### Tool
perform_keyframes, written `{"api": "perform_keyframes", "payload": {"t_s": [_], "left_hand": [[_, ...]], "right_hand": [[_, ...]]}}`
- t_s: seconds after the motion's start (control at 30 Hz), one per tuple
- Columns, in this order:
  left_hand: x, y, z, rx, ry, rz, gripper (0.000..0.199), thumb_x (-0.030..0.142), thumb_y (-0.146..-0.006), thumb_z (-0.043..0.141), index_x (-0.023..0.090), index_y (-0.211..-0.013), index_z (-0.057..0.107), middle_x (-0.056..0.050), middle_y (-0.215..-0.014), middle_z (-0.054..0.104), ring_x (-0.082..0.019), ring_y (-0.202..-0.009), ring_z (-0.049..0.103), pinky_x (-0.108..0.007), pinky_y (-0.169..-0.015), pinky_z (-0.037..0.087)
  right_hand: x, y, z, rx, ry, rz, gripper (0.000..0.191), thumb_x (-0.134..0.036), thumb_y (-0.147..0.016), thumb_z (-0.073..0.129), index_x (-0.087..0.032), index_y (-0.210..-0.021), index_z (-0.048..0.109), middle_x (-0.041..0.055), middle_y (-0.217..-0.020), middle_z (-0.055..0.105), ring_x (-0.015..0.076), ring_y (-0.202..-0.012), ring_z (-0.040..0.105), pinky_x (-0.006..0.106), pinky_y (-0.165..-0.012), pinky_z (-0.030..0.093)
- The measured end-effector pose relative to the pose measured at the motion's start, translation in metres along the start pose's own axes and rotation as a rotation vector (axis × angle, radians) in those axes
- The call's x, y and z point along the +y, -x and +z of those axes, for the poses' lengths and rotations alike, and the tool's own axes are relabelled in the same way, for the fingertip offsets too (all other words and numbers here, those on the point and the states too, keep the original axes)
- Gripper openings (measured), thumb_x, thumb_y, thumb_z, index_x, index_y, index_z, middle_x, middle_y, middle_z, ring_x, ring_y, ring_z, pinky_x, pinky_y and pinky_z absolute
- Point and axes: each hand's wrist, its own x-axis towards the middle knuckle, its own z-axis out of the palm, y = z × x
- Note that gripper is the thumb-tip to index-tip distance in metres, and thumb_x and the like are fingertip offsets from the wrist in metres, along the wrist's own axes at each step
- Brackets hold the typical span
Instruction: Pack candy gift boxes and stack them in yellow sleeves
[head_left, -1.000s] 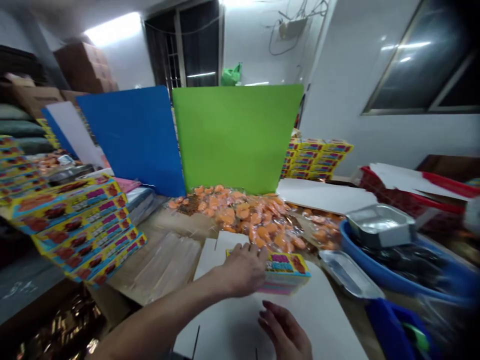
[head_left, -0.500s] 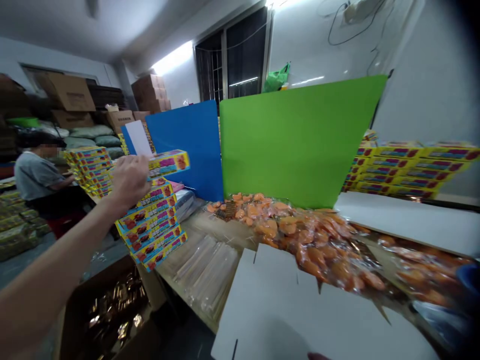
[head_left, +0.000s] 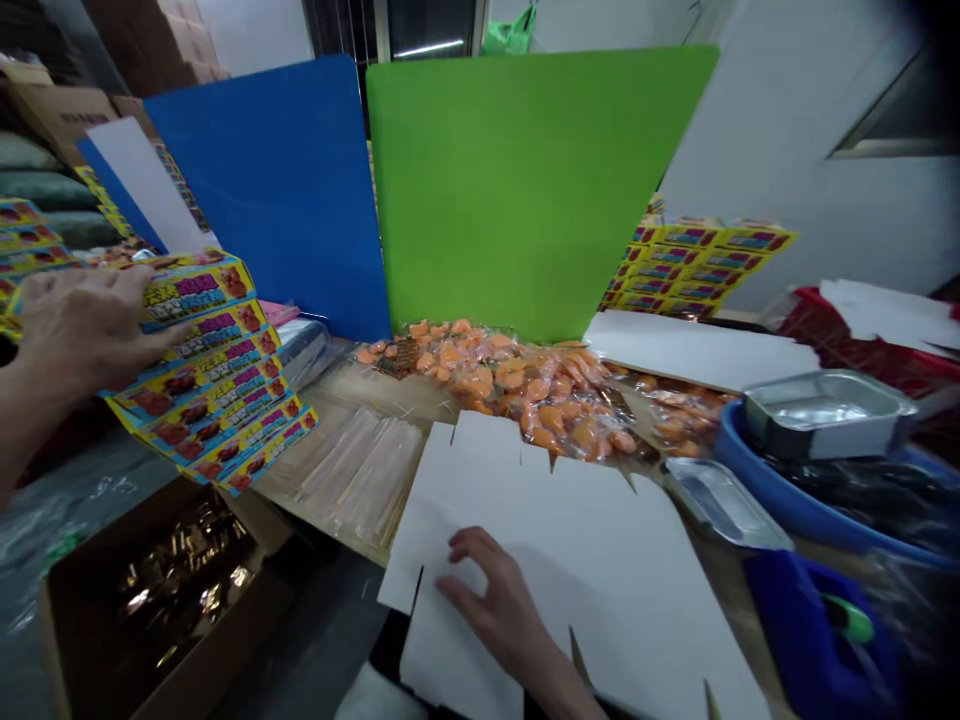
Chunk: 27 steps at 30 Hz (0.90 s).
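At the left, my left hand [head_left: 82,325] is around the near end of the top printed yellow box [head_left: 199,285], thumb along its side and fingers over its top. That box rests on a leaning stack of similar boxes [head_left: 217,400] at the table edge. My right hand [head_left: 491,600] is over a flat white cardboard sheet [head_left: 600,560] with slits, its thumb and fingers apart and nothing between them. Whether its fingertips touch the sheet I cannot tell.
Clear-wrapped orange pieces [head_left: 517,380] lie behind the cardboard, beside clear plastic sleeves [head_left: 364,470]. Blue [head_left: 277,200] and green [head_left: 525,190] panels stand behind. A blue basin [head_left: 739,460] and foil trays [head_left: 727,500] are right. Below left, a carton [head_left: 82,640] holds shiny gold packets.
My left hand has brought the yellow box down onto the stack. My right hand has come into view over the cardboard. The view has tilted down and turned right.
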Motion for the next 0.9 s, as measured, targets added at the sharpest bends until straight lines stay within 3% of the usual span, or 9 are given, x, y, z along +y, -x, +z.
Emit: {"api": "perform_keyframes", "payload": {"t_s": [0.07,0.13,0.23,0.3,0.4,0.5,0.57,0.73,0.9], "left_hand": [[0.021,0.005,-0.002,0.152,-0.033,-0.07,0.09,0.069,-0.082,0.011,-0.004,-0.13,0.029,-0.018,-0.141,0.033,-0.04,-0.127,0.027,-0.05,-0.099,0.014],[0.047,0.013,0.0,0.235,-0.048,-0.042,0.075,0.059,-0.09,0.018,-0.001,-0.134,0.026,-0.019,-0.146,0.025,-0.036,-0.134,0.017,-0.051,-0.103,0.009],[0.091,0.029,0.015,0.225,-0.005,0.105,0.056,0.046,-0.09,0.039,0.003,-0.127,0.039,-0.018,-0.139,0.039,-0.03,-0.135,0.021,-0.05,-0.108,0.009],[0.12,0.042,0.033,0.151,0.08,0.206,0.044,0.041,-0.087,0.047,0.008,-0.115,0.05,-0.015,-0.124,0.054,-0.029,-0.13,0.032,-0.051,-0.108,0.014],[0.163,0.061,0.067,-0.036,0.339,0.279,0.03,0.039,-0.087,0.046,0.013,-0.094,0.059,-0.013,-0.102,0.065,-0.028,-0.11,0.049,-0.045,-0.099,0.032],[0.201,0.077,0.098,-0.251,0.63,0.236,0.029,0.035,-0.089,0.04,0.015,-0.082,0.06,-0.01,-0.087,0.065,-0.022,-0.088,0.057,-0.034,-0.083,0.04],[0.22,0.084,0.112,-0.346,0.775,0.153,0.031,0.035,-0.089,0.038,0.016,-0.075,0.058,-0.006,-0.075,0.063,-0.018,-0.075,0.056,-0.03,-0.073,0.04],[0.24,0.092,0.124,-0.43,0.893,0.079,0.038,0.039,-0.088,0.034,0.017,-0.06,0.049,0.002,-0.056,0.05,-0.012,-0.057,0.046,-0.024,-0.057,0.034],[0.232,0.101,0.114,-0.453,0.928,0.01,0.035,0.039,-0.085,0.037,0.017,-0.061,0.051,0.002,-0.055,0.048,-0.012,-0.056,0.043,-0.022,-0.054,0.032]], "right_hand": [[-0.013,-0.008,0.021,-0.15,0.213,-0.067,0.045,-0.035,-0.064,0.076,-0.016,-0.1,0.058,0.0127,-0.11,0.058,0.0289,-0.101,0.052,0.043,-0.087,0.042],[-0.02,-0.015,0.039,-0.264,0.425,-0.066,0.067,-0.036,-0.052,0.084,-0.015,-0.109,0.056,0.0153,-0.115,0.056,0.0343,-0.103,0.05,0.051,-0.086,0.041],[-0.02,-0.021,0.048,-0.32,0.542,0.002,0.063,-0.031,-0.05,0.086,-0.013,-0.105,0.059,0.0153,-0.111,0.057,0.0349,-0.101,0.05,0.051,-0.084,0.042],[-0.017,-0.022,0.043,-0.301,0.466,0.036,0.055,-0.028,-0.052,0.085,-0.013,-0.099,0.06,0.0126,-0.106,0.059,0.0309,-0.098,0.052,0.044,-0.083,0.045],[-0.012,-0.019,0.028,-0.262,0.307,0.0,0.028,-0.02,-0.065,0.077,-0.015,-0.089,0.062,0.0072,-0.097,0.062,0.0222,-0.093,0.056,0.031,-0.082,0.045],[-0.011,-0.016,0.02,-0.276,0.307,-0.089,0.007,-0.013,-0.078,0.063,-0.017,-0.083,0.062,0.0045,-0.091,0.063,0.0179,-0.089,0.057,0.027,-0.082,0.044],[-0.012,-0.015,0.023,-0.295,0.383,-0.118,0.004,-0.016,-0.08,0.06,-0.017,-0.084,0.062,0.005,-0.091,0.064,0.0191,-0.089,0.057,0.029,-0.082,0.044],[-0.019,-0.021,0.041,-0.331,0.61,-0.118,0.038,-0.03,-0.063,0.073,-0.012,-0.095,0.061,0.0135,-0.102,0.059,0.031,-0.095,0.052,0.044,-0.08,0.046],[-0.022,-0.025,0.041,-0.391,0.674,-0.17,0.033,-0.03,-0.067,0.069,-0.01,-0.092,0.064,0.0153,-0.098,0.059,0.0299,-0.091,0.053,0.04,-0.074,0.048]]}}
